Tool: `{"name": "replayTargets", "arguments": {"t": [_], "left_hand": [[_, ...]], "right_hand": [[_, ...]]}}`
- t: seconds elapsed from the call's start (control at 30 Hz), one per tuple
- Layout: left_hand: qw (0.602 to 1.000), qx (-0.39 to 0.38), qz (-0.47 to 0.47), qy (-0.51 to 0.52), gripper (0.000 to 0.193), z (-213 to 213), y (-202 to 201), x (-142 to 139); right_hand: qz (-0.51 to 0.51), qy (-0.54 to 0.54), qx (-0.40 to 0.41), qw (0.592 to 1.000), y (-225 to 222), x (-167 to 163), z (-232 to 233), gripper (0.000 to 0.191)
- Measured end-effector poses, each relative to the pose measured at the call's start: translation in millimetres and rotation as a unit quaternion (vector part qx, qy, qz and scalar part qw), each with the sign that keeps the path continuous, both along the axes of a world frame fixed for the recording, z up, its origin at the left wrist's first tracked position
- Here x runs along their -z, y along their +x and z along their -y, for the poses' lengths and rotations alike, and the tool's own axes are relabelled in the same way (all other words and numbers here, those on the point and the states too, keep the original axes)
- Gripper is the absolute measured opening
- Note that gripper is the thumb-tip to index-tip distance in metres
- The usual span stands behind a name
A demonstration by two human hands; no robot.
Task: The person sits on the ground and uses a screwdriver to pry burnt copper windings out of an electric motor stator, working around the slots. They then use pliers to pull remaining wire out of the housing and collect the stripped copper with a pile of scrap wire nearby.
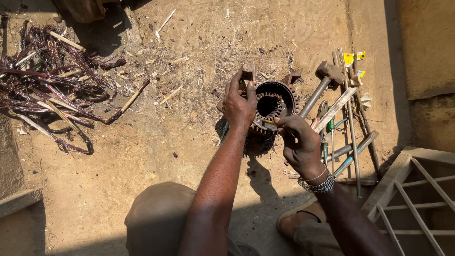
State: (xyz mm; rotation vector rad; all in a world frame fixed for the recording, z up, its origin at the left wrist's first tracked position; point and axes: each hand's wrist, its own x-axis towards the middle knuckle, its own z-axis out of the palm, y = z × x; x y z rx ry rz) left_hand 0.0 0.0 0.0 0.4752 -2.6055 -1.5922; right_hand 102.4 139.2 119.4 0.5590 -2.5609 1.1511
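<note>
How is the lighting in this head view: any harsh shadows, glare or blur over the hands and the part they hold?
Head view: hard sunlight, sharp focus, no motion blur. The left hand and right hand on the round metal stator are well lit; arm shadows fall on the ground beneath it. The lower edge lies in deep shade; the hammer handle shows mild glare. The copper wire pile stays distinct.
</note>
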Motion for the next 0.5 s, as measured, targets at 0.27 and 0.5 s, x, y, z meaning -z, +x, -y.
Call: {"name": "replayTargets", "arguments": {"t": [0.27, 0.5], "left_hand": [[1.0, 0.003, -0.006, 0.024, 0.057, 0.6, 1.3, 21.5], [1.0, 0.002, -0.012, -0.012, 0.055, -16.5, 2.5, 4.6]], "right_hand": [[-0.13, -0.123, 0.085, 0.98, -31.3, -52.0, -19.9, 0.034], [-0.054, -0.121, 0.055, 0.99, -7.3, -49.4, -37.1, 0.03]]}}
